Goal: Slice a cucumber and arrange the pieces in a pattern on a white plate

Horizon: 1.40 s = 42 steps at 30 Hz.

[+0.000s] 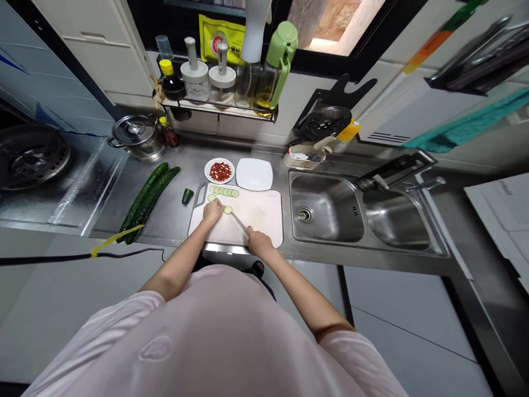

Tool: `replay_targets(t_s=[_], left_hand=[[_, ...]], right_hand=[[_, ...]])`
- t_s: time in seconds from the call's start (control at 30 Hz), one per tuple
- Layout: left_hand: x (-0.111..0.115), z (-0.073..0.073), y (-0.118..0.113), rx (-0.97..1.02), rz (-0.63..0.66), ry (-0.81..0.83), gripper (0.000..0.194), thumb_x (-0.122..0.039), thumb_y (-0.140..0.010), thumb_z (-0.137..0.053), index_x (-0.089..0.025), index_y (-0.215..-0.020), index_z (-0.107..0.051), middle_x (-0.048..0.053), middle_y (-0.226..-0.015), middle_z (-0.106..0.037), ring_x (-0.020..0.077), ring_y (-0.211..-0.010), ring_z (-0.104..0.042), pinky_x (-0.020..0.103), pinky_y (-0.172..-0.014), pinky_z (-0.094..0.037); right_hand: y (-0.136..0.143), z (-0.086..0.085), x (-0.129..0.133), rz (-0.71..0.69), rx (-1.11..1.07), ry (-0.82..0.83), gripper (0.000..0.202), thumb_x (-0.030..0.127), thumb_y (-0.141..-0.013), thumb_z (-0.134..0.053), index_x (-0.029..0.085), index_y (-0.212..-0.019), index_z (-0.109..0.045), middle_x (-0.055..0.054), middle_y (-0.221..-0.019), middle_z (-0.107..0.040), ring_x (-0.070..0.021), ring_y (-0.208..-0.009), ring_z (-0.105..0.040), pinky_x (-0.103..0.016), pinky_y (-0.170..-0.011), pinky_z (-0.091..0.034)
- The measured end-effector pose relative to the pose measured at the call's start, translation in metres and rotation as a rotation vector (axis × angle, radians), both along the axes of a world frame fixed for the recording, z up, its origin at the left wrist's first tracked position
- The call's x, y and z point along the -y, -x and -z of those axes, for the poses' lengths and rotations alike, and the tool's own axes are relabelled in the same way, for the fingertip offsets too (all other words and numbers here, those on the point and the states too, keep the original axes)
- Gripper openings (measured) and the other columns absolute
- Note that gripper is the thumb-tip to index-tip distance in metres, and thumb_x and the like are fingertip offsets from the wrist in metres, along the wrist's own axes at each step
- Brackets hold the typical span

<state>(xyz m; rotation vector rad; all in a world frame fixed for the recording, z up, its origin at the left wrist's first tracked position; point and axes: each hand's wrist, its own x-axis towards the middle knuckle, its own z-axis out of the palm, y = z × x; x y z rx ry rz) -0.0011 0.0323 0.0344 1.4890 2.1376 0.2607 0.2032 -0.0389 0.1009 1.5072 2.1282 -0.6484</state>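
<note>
My right hand [259, 242] is wrapped round the handle of a knife [239, 223], its blade pointing to the upper left over the white cutting board [260, 212]. At the blade's tip is a round cucumber slice [228, 210]; whether it lies on the blade or the board I cannot tell. My left hand [213, 212] is at the board's left side with fingers bent together, and what they hold is hidden. Just above it lies a single slice [212, 197]. Behind that, several overlapping cucumber slices [225, 192] form a row along the board's far edge.
A plate of chopped red pieces [220, 171] and a white square plate [254, 174] stand behind the board. Left are a cucumber end [187, 196], whole cucumbers [151, 196] and a steel pot [138, 138]. A double sink [326, 207] is right; a condiment shelf [223, 107] hangs above.
</note>
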Motion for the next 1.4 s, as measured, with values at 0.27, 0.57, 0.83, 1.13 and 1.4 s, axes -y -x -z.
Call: replay_targets(t_s=[0.27, 0.57, 0.83, 1.13, 1.4], left_hand=[[0.001, 0.002, 0.001, 0.0, 0.009, -0.018, 0.021, -0.041, -0.08, -0.051, -0.023, -0.087, -0.058, 0.005, -0.086, -0.067, 0.0203, -0.086, -0.06, 0.027, -0.072, -0.04], [0.0, 0.001, 0.001, -0.004, 0.01, -0.011, 0.021, -0.041, -0.08, -0.051, -0.023, -0.086, -0.058, 0.005, -0.086, -0.067, 0.0204, -0.086, -0.06, 0.027, -0.072, -0.04], [0.0, 0.0, 0.001, -0.003, 0.01, -0.004, 0.022, -0.042, -0.081, -0.051, -0.023, -0.087, -0.058, 0.005, -0.087, -0.067, 0.02, -0.087, -0.06, 0.027, -0.074, -0.04], [0.0, 0.003, 0.002, 0.002, 0.014, -0.022, 0.02, -0.04, -0.08, -0.052, -0.023, -0.086, -0.058, 0.005, -0.085, -0.067, 0.0201, -0.084, -0.061, 0.027, -0.073, -0.04], [0.0, 0.005, 0.002, 0.004, 0.017, -0.022, 0.02, -0.041, -0.08, -0.052, -0.023, -0.086, -0.058, 0.005, -0.086, -0.067, 0.0207, -0.085, -0.06, 0.027, -0.072, -0.04]], right_hand=[[0.014, 0.003, -0.009, -0.01, -0.048, -0.053, 0.032, 0.009, -0.087, -0.035, 0.016, -0.118, -0.037, -0.014, -0.097, -0.063, -0.0231, -0.09, -0.061, -0.031, -0.071, -0.044], [0.022, 0.002, -0.015, -0.019, -0.023, -0.076, 0.031, 0.008, -0.088, -0.034, 0.015, -0.118, -0.038, -0.015, -0.098, -0.063, -0.0224, -0.09, -0.062, -0.03, -0.073, -0.045], [0.023, 0.002, -0.017, -0.021, -0.02, -0.071, 0.032, 0.008, -0.088, -0.032, 0.015, -0.118, -0.038, -0.016, -0.1, -0.063, -0.0227, -0.092, -0.062, -0.032, -0.073, -0.045], [0.012, -0.001, -0.01, -0.018, -0.023, -0.033, 0.03, 0.01, -0.087, -0.037, 0.016, -0.116, -0.039, -0.014, -0.096, -0.063, -0.0232, -0.088, -0.062, -0.031, -0.07, -0.044], [0.002, 0.004, 0.0, 0.002, -0.016, -0.025, 0.031, 0.01, -0.085, -0.038, 0.017, -0.116, -0.039, -0.012, -0.093, -0.064, -0.0236, -0.086, -0.062, -0.03, -0.067, -0.043]])
